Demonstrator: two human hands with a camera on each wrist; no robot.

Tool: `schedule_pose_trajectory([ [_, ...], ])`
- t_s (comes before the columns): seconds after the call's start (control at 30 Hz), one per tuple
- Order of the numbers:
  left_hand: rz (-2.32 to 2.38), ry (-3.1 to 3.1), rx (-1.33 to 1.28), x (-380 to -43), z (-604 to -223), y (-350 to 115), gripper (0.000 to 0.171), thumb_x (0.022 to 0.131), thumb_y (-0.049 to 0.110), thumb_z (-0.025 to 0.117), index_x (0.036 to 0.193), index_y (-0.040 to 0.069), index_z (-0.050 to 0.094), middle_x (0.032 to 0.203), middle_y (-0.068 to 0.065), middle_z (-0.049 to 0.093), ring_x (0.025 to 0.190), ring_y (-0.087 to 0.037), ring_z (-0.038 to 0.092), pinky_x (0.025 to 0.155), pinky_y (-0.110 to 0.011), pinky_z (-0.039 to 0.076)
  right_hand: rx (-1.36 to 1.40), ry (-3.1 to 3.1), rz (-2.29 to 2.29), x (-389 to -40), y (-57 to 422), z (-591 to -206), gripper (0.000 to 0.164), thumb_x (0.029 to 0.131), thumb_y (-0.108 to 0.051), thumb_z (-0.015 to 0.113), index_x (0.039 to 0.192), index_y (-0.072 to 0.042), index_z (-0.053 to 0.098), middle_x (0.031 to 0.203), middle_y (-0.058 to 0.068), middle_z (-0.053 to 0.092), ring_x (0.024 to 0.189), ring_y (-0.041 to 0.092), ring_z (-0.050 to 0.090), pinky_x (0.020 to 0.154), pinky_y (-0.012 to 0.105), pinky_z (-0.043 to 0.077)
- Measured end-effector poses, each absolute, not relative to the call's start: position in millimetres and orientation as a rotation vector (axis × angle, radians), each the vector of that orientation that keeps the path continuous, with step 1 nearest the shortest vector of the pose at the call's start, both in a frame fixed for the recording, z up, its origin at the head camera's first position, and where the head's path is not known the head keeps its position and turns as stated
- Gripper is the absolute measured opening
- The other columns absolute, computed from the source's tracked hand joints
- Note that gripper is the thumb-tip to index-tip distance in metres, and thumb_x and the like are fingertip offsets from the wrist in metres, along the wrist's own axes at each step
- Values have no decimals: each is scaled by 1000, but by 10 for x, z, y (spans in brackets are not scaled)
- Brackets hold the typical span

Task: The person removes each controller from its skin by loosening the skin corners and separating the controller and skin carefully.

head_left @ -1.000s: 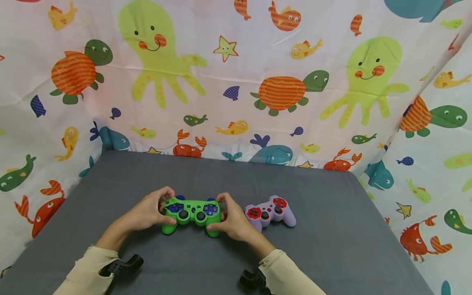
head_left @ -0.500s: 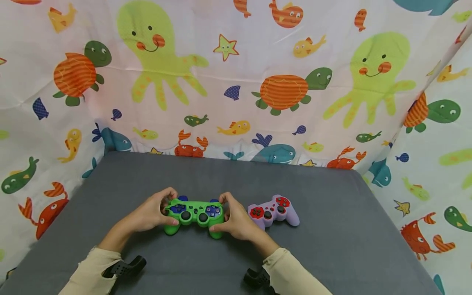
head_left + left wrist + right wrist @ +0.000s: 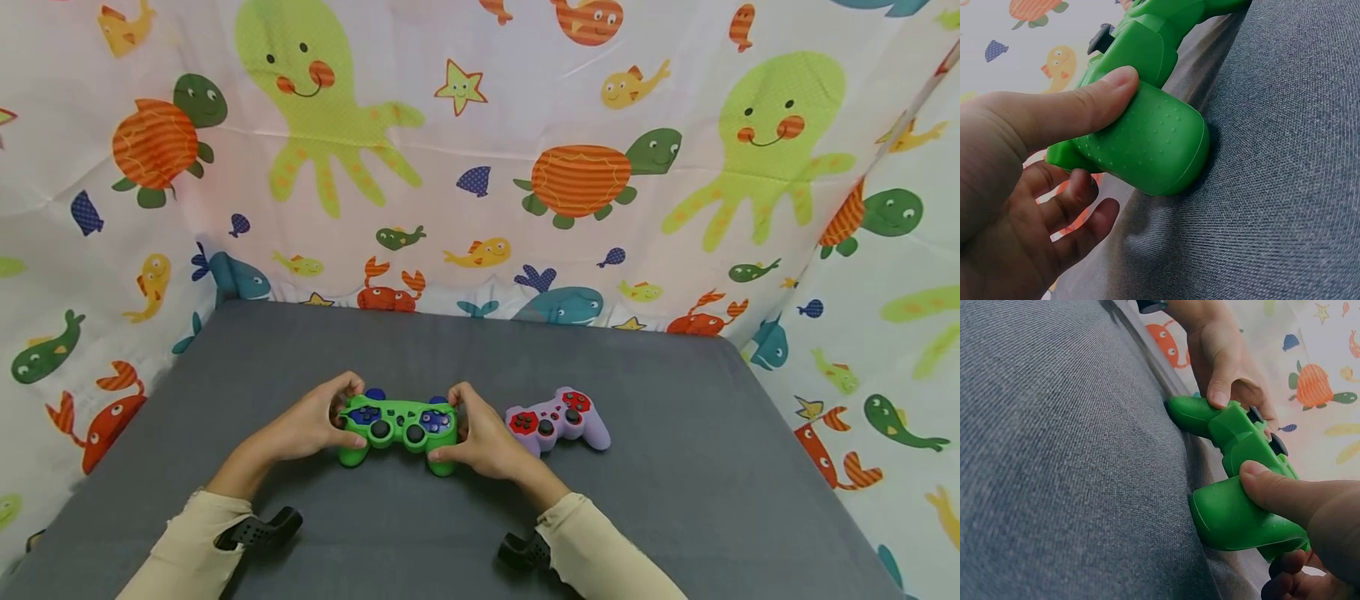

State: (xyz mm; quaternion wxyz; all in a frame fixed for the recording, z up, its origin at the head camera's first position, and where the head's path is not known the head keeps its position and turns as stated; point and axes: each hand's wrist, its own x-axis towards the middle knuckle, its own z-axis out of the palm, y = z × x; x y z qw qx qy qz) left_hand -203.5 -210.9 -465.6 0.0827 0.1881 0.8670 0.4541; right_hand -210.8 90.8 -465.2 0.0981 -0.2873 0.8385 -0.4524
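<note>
A green game controller (image 3: pixel 397 410) with blue buttons and two black thumbsticks lies on the grey cloth, face up, between both hands. My left hand (image 3: pixel 313 421) grips its left end, thumb pressed on the grip and fingers curled toward the back edge. At the other end my right hand (image 3: pixel 483 437) holds it the same way. In the left wrist view the left thumb lies over the dotted green grip (image 3: pixel 1154 134). The right wrist view shows both thumbs on the green controller (image 3: pixel 1244 447), its grip ends right at the cloth.
Just right of my right hand lies a lilac game controller (image 3: pixel 558 421) with red buttons. Grey cloth (image 3: pixel 450 533) covers the table. A curtain printed with sea animals (image 3: pixel 480 108) stands behind and at both sides. Each wrist wears a black strap mount (image 3: pixel 258 529).
The head view has shifted slightly, so everything sits a little differently in the picture. Both hands keep their grip on the green controller, and the lilac one stays in place.
</note>
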Motion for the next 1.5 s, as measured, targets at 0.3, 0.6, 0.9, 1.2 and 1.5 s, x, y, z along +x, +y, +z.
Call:
schedule_pose_trajectory([
  [0.3,1352,2578,564,-2068,-4635,-2088,57,77,12,89,111,9,44,106,-11,44,87,-24,45,69,-29,46,-844,2525,-1318,-2107,928,-4645,62,76,-18,90,113,-10,41,69,-1,38,58,7,39,56,20,33],
  [0.6,1348,2590,536,-2009,-4645,-2089,56,77,12,89,109,9,43,104,-10,42,84,-23,44,66,-30,43,-864,2550,-1285,-2078,912,-4669,61,78,-21,89,114,-11,41,75,8,42,61,6,38,59,21,33],
  [0.9,1351,2571,544,-2004,-4686,-2099,56,78,12,87,110,8,41,103,-10,41,82,-22,42,65,-29,41,-856,2548,-1276,-2065,908,-4691,59,79,-22,88,112,-11,40,75,4,39,61,6,37,59,20,32],
  [1.2,1364,2566,579,-2019,-4676,-2091,55,82,11,85,113,7,40,104,-11,40,77,-19,43,64,-29,39,-786,2545,-1307,-2081,903,-4657,62,77,-19,90,114,-9,41,75,0,40,56,7,38,55,21,33],
  [1.5,1364,2583,559,-2031,-4682,-2114,55,81,11,85,117,7,43,116,-14,45,78,-20,46,67,-28,43,-765,2543,-1298,-2096,893,-4641,61,77,-19,90,116,-11,44,100,6,50,60,8,42,57,22,36],
])
